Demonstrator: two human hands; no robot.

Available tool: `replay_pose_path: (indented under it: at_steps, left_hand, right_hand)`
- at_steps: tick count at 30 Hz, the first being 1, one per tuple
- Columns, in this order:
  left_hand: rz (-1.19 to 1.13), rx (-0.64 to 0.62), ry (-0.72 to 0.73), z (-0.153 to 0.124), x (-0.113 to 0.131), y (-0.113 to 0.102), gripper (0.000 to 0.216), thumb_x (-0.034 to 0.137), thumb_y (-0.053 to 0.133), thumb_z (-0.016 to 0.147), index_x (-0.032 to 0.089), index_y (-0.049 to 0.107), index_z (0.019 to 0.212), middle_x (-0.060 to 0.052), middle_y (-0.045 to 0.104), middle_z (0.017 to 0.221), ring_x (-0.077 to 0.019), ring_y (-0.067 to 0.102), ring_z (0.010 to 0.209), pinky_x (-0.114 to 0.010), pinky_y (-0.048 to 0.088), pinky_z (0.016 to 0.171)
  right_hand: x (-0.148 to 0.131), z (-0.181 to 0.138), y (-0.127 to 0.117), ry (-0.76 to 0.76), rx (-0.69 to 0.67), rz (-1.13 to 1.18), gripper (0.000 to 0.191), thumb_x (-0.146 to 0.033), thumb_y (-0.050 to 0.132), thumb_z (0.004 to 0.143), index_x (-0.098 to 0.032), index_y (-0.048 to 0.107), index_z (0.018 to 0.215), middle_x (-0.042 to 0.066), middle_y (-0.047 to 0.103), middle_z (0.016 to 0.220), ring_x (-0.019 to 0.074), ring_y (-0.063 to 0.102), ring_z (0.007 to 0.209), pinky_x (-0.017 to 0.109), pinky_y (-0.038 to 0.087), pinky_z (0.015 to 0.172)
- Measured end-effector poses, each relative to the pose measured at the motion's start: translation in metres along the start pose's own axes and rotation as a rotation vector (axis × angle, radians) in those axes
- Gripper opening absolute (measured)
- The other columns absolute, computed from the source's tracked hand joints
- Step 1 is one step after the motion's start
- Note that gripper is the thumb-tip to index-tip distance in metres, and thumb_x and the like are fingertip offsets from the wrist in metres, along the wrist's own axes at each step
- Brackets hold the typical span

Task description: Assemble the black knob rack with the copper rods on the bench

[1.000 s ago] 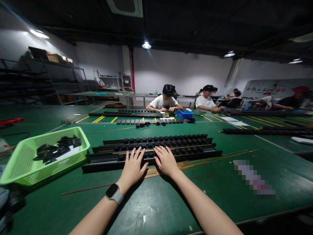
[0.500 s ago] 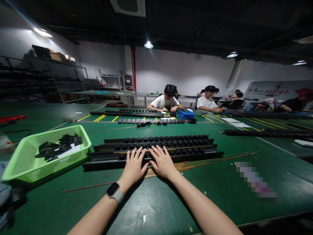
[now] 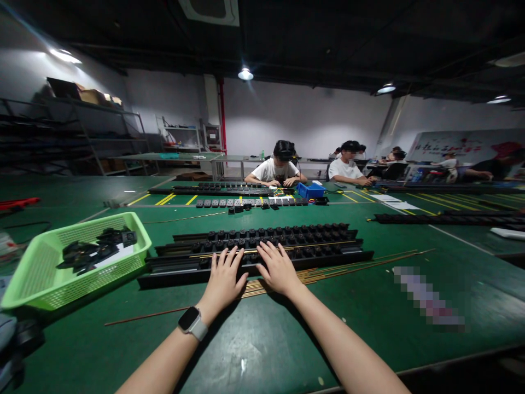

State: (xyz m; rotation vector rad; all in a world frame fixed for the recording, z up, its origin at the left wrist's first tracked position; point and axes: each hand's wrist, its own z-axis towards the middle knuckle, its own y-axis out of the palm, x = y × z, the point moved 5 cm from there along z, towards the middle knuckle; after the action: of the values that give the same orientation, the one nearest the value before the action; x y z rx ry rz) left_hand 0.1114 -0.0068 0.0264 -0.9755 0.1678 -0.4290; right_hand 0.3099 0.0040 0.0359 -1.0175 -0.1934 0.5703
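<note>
Several long black rails point(image 3: 328, 258) lie side by side across the green table, with rows of black round-topped parts point(image 3: 295, 239) set in them. My left hand point(image 3: 223, 276) rests palm down on the nearest rail, its fingers spread. Beside it my right hand point(image 3: 281, 269) lies flat on the same rail, fingers apart, with a small gap between the two hands. Thin brass-coloured rods point(image 3: 314, 277) lie on the table along the near side of the rails, passing partly under my hands. Another thin rod runs along the rails just beyond my fingertips.
A light green basket point(image 3: 94, 279) with black parts stands at the left. Farther back are a row of grey blocks point(image 3: 217, 203), a blue bin point(image 3: 310, 190) and more black rails point(image 3: 430, 219). A person point(image 3: 273, 169) sits across the table, others farther right.
My right hand has slid slightly to the right along the rail, widening the gap between my hands. My left hand stays in about the same place. The view has shifted a little.
</note>
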Motion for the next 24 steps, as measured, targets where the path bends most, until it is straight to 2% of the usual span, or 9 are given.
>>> replay_pose_path:
  at_steps: [9,24]
  left_hand:
    - [0.007,-0.019,-0.013,0.000,0.000,0.000,0.068,0.039,0.058,0.101,0.024,0.044,0.165,-0.012,0.049,0.169,-0.0393,0.040,0.155,-0.069,0.023,0.131]
    - [0.035,-0.027,-0.028,0.000,0.002,-0.004,0.067,0.035,0.058,0.100,0.025,0.045,0.165,-0.011,0.049,0.169,-0.0382,0.041,0.156,-0.067,0.024,0.131]
  right_hand:
    - [0.011,-0.005,-0.003,0.032,0.008,0.011,0.053,-0.036,0.051,0.111,-0.025,0.050,0.163,0.007,0.047,0.170,0.0272,0.037,0.161,0.055,0.023,0.135]
    - [0.032,-0.012,-0.006,0.067,0.029,0.011,0.054,-0.033,0.048,0.111,-0.021,0.050,0.163,0.008,0.049,0.168,0.0277,0.041,0.159,0.054,0.027,0.134]
